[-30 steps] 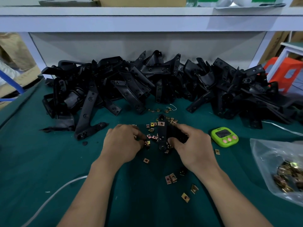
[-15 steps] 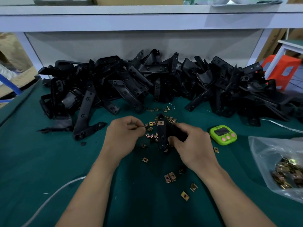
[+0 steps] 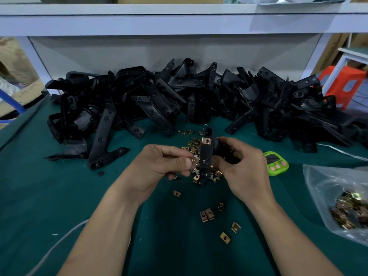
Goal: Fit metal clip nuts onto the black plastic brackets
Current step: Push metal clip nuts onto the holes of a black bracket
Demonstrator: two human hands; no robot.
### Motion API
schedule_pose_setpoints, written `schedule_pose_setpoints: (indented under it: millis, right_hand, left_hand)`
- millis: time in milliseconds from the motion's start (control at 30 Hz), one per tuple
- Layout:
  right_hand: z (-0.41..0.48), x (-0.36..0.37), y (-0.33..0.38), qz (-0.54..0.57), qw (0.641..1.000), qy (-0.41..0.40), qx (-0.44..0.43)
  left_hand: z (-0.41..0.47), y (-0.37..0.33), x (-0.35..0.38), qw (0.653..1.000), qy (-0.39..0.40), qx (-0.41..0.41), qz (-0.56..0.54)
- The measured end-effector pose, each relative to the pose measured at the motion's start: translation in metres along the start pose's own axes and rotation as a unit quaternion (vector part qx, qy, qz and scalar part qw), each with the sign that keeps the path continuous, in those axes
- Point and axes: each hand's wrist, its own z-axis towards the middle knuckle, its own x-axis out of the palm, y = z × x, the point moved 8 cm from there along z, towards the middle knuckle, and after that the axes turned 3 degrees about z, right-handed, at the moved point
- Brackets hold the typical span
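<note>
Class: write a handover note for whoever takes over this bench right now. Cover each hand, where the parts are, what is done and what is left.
The left hand pinches a nut at its fingertips, beside the bracket.
The right hand grips the bracket, held off the mat.
Done: a fitted nut sits on the bracket's far end.
Left: push the pinched nut on, likely lower down; then work through the pile at the back.
Supply: loose nuts lie on the mat near the hands; more are in the bag at right.

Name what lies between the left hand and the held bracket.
In the head view, a clip nut, pinched by the left hand, sits next to the bracket that the right hand holds.
</note>
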Motion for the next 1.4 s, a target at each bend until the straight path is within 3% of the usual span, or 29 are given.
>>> schedule_pose_setpoints:
  millis: [400,800,1100,1300,1400]
  right_hand:
    - [-0.002,0.001,0.008,-0.027,0.999,0.000,-0.028]
    - [-0.002,-0.007,-0.002,-0.076,0.996,-0.050,-0.013]
    - [-0.006,-0.002,-0.004,-0.074,0.996,-0.045,-0.015]
    - [-0.004,0.002,-0.006,-0.011,0.999,-0.033,-0.002]
    - [-0.002,0.003,-0.005,-0.014,1.000,-0.020,-0.006]
  left_hand:
    - [-0.001,0.001,0.005,1.000,0.010,-0.007,0.029]
    - [0.005,0.014,0.006,0.996,-0.070,-0.041,0.042]
    - [0.007,0.022,0.015,0.996,-0.068,-0.058,0.026]
    - [0.008,0.016,0.023,0.999,-0.024,-0.034,-0.036]
    - [0.009,0.019,0.020,0.996,-0.026,-0.063,-0.060]
